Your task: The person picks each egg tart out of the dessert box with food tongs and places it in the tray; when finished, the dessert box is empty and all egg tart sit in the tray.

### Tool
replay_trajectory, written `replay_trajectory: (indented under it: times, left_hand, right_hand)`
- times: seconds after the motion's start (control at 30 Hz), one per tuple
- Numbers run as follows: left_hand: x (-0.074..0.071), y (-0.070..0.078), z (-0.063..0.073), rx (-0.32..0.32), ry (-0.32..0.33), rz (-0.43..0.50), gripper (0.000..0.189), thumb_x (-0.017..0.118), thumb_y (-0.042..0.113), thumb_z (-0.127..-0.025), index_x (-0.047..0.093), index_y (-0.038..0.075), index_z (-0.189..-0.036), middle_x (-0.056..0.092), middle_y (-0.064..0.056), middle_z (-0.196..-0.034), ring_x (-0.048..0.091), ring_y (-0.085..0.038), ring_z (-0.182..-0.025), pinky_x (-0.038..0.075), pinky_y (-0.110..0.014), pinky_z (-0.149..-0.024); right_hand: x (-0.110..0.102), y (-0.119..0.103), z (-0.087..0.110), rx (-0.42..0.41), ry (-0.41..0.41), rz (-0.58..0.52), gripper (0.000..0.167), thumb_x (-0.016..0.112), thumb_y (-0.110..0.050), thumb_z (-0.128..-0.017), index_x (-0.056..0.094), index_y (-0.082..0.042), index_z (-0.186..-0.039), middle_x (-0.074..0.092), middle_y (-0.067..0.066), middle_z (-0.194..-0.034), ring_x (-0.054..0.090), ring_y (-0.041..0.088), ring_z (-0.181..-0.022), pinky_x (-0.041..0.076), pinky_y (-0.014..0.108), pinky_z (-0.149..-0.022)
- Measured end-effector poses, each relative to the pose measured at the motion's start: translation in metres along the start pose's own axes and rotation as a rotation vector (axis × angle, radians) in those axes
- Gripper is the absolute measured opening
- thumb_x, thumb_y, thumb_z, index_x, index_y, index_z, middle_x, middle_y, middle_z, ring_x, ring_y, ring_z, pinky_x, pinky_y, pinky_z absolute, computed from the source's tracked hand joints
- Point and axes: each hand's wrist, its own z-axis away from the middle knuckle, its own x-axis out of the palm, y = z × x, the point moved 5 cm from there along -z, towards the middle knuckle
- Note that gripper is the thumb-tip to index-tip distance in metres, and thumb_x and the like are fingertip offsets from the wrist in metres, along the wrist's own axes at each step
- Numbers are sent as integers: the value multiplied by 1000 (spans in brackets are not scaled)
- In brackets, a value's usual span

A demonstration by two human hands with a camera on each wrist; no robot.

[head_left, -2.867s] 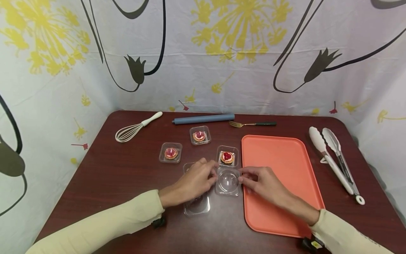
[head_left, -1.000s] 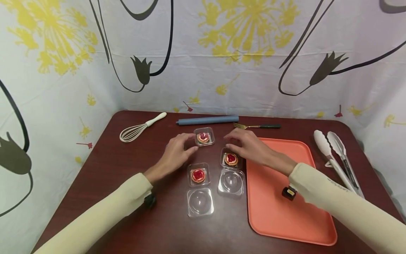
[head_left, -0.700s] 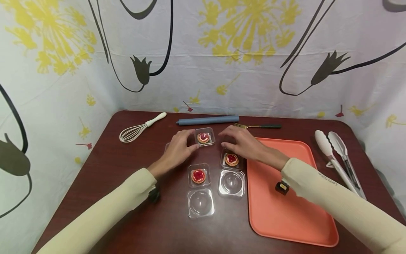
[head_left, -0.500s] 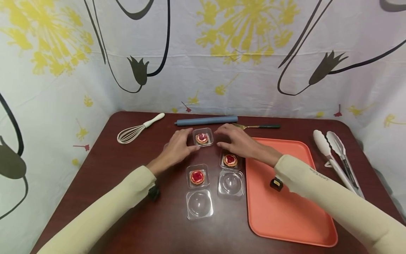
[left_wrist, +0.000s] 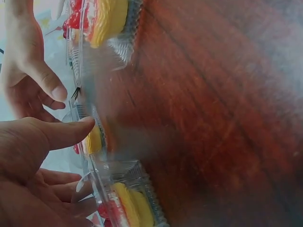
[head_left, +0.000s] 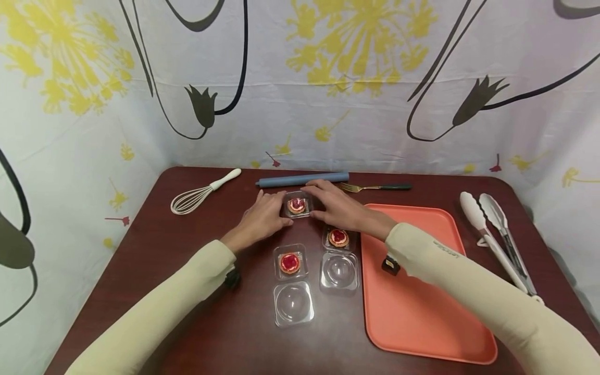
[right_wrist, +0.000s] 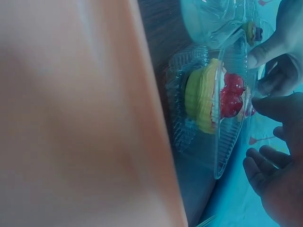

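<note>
Both hands flank a square clear plastic container (head_left: 297, 196) at the back middle, which holds a red-topped tart (head_left: 296, 205). My left hand (head_left: 262, 219) is at its left side, thumb and forefinger spread at the near and far corners. The fingertips of my right hand (head_left: 339, 207) are right at its right side, thumb apart from the forefinger. In the left wrist view the left thumb (left_wrist: 71, 134) points straight at that tart. Another boxed tart (left_wrist: 124, 208) is beside the left fingers, mostly hidden by the hand in the head view.
Two opened containers with tarts (head_left: 289, 263) (head_left: 338, 238) lie nearer, their domed lids (head_left: 293, 303) (head_left: 339, 272) folded towards the front. An orange tray (head_left: 422, 302) is under the right forearm. Behind are a whisk (head_left: 192, 200), blue rolling pin (head_left: 302, 179) and fork (head_left: 375, 187); tongs (head_left: 492, 239) lie right.
Both hands left the front containers, the nearest of which now shows its lid laid open, and went to the back container. The right hand then moved left up to its side.
</note>
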Motion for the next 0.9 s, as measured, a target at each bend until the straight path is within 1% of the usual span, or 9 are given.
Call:
replay_trajectory:
  times: [0.07, 0.1, 0.17, 0.2, 0.3, 0.4, 0.43, 0.63, 0.9]
  left_hand:
    - [0, 1, -2, 26, -4, -26, 75, 88, 29, -97, 54, -7, -154, 71, -23, -139, 60, -43, -138, 16, -63, -133]
    - [-6, 12, 2, 23, -17, -44, 74, 89, 25, -97, 55, -8, -153, 70, -24, -140, 60, -44, -137, 16, -65, -132]
    - [-6, 14, -1, 37, -29, -61, 73, 88, 25, -97, 55, -7, -154, 69, -24, -142, 60, -44, -138, 16, -65, -132]
    - [-5, 15, -2, 40, -38, -64, 74, 88, 25, -97, 54, -7, -155, 68, -23, -145, 59, -44, -140, 15, -65, -132]
    - [-4, 17, -6, 41, -62, -67, 78, 87, 24, -98, 50, -6, -160, 64, -23, -152, 55, -43, -145, 14, -64, -132]
    - [-3, 17, -9, 29, -74, -70, 83, 87, 25, -99, 45, -8, -162, 60, -25, -156, 51, -43, -150, 14, -62, -133]
    - [-3, 17, -10, 27, -76, -75, 84, 87, 25, -99, 44, -8, -163, 58, -26, -157, 49, -43, -151, 14, -62, -133]
    - [-1, 14, -13, 45, -75, -73, 83, 85, 24, -100, 42, -9, -163, 52, -27, -163, 44, -43, -155, 15, -62, -133]
    - [-3, 13, -14, 74, -54, -1, 72, 84, 22, -100, 51, -6, -158, 62, -24, -152, 50, -45, -148, 19, -64, -131]
  right_hand:
    - [2, 0, -2, -22, -6, 9, 66, 82, -11, -100, 55, 1, -158, 51, 26, -161, 48, 43, -149, 38, 58, -124]
    - [2, -1, -2, -36, -3, 10, 66, 82, -11, -99, 55, 2, -158, 51, 27, -160, 49, 44, -148, 38, 59, -124]
    - [2, -1, -3, -53, -1, 11, 66, 84, -11, -98, 56, 2, -157, 53, 27, -158, 50, 45, -146, 39, 60, -122]
    - [7, 5, -4, -77, 6, 4, 66, 83, -16, -100, 56, 0, -158, 54, 25, -158, 51, 42, -145, 40, 58, -122]
    - [7, 4, -4, -87, 3, 22, 66, 85, -18, -98, 58, 0, -156, 58, 22, -154, 53, 40, -138, 43, 56, -117]
    - [8, 2, -5, -61, -17, 49, 68, 86, -21, -97, 58, -1, -156, 61, 20, -153, 54, 38, -136, 44, 53, -115]
    - [4, -5, -4, -31, -29, 68, 69, 88, -17, -95, 59, 1, -155, 62, 21, -152, 54, 40, -135, 45, 55, -114]
    - [6, -3, -6, 30, -34, 85, 71, 91, -18, -93, 59, -3, -155, 63, 17, -152, 57, 37, -139, 44, 53, -119]
    - [4, 1, -7, 51, -18, -9, 66, 89, -14, -92, 63, 0, -151, 66, 18, -148, 60, 37, -138, 46, 53, -117]
